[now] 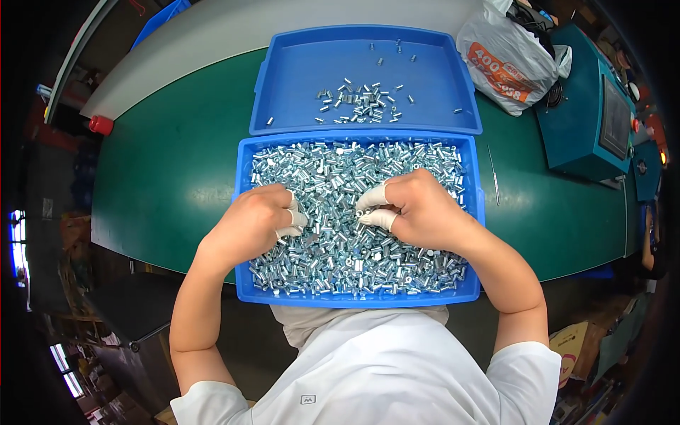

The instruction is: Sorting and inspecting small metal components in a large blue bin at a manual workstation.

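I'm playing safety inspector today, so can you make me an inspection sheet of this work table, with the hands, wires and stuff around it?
Surface: green tabletop, curved by the lens.
Work things: near blue tray, spread full of small metal pieces; far blue tray, a loose cluster and strays.
Clutter: printed plastic bag, thin tool, red object.
Left hand: white finger covers, fingertips among the pieces; grip unclear.
Right hand: also covered fingertips, at the pieces; grip unclear.
Cables: black cable between bag and machine; its ends can't be traced.
Surroundings: teal machine with screen, right; cardboard, lower right.
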Demonstrator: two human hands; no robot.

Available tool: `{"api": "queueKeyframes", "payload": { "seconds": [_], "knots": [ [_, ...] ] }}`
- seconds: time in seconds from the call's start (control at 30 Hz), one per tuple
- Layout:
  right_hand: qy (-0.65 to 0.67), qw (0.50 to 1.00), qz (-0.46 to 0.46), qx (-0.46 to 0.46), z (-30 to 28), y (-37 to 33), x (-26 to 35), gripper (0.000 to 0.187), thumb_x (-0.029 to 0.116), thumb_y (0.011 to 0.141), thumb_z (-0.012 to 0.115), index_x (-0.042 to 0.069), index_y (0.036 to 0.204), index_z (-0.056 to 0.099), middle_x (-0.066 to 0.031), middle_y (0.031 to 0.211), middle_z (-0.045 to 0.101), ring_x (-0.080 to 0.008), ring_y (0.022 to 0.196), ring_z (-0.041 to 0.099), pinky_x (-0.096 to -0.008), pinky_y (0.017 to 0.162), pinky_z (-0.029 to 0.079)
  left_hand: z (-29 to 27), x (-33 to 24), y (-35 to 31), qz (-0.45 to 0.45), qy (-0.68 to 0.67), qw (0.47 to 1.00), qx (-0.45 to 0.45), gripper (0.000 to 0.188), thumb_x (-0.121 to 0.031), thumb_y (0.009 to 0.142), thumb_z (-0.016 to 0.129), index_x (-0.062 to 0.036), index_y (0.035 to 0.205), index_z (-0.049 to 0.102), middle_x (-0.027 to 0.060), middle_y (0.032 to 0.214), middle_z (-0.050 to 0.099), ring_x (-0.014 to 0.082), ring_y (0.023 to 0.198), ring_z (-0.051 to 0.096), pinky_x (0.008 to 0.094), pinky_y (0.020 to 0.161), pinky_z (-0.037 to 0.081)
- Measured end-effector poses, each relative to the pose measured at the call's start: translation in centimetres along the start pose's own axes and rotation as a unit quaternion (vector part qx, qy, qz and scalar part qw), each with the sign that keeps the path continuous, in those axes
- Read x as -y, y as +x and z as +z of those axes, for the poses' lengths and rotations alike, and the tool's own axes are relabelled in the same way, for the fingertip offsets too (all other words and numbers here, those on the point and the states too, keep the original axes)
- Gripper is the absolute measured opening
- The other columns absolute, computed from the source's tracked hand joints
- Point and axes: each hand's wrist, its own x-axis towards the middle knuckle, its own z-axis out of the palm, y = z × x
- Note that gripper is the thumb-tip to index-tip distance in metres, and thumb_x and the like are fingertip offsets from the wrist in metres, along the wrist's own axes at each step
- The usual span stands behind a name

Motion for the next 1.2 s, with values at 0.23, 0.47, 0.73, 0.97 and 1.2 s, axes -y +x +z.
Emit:
{"api": "queueKeyframes", "payload": {
  "seconds": [0.23,0.47,0.73,0.97,1.2],
  "knots": [
    [0.142,0.985,0.098,0.021,-0.7,-0.7,0.9,0.013,0.008,0.085,0.082,0.004,0.097,0.078,-0.0111,0.083,0.077,-0.0154,0.070,0.073,-0.0279,0.066,0.056,0.5,-1.0,1.1,-0.009,-0.201,0.971,-0.131,0.019,-0.007,0.079,0.082,-0.0073,0.097,0.077,0.0073,0.093,0.073,0.0236,0.088,0.070,0.0347,0.074,0.056],
    [0.271,0.953,0.135,-0.026,-0.1,-1.3,0.8,0.015,0.001,0.090,0.076,-0.002,0.105,0.075,-0.0066,0.085,0.076,-0.0089,0.077,0.070,-0.0253,0.070,0.057,1.4,-5.4,4.6,-0.051,-0.377,0.903,-0.200,0.024,-0.002,0.081,0.083,-0.0033,0.104,0.078,0.0095,0.092,0.075,0.0176,0.080,0.071,0.0286,0.069,0.054],
    [0.419,0.888,0.170,-0.081,1.1,-1.8,-0.7,0.017,0.000,0.093,0.073,-0.004,0.110,0.073,-0.0081,0.090,0.076,-0.0115,0.083,0.072,-0.0259,0.074,0.059,4.4,-6.6,5.6,-0.087,-0.478,0.839,-0.247,0.033,0.004,0.088,0.074,-0.0004,0.121,0.073,0.0086,0.102,0.069,0.0149,0.089,0.065,0.0263,0.078,0.053],
    [0.349,0.924,0.150,-0.057,0.4,-1.7,-1.1,0.017,-0.001,0.090,0.075,-0.002,0.108,0.075,-0.0094,0.088,0.077,-0.0127,0.082,0.074,-0.0270,0.072,0.060,5.4,-6.2,5.5,-0.079,-0.482,0.839,-0.239,0.035,0.007,0.093,0.068,-0.0003,0.126,0.070,0.0106,0.103,0.070,0.0160,0.089,0.068,0.0266,0.075,0.055],
    [0.250,0.965,0.072,-0.042,0.4,-1.9,-1.4,0.021,-0.002,0.085,0.079,0.001,0.106,0.078,-0.0128,0.091,0.078,-0.0198,0.082,0.077,-0.0289,0.072,0.060,4.8,-5.7,4.6,-0.112,-0.436,0.869,-0.204,0.028,0.000,0.085,0.078,-0.0023,0.114,0.077,0.0094,0.086,0.073,0.0157,0.072,0.068,0.0263,0.062,0.053]
  ]
}}
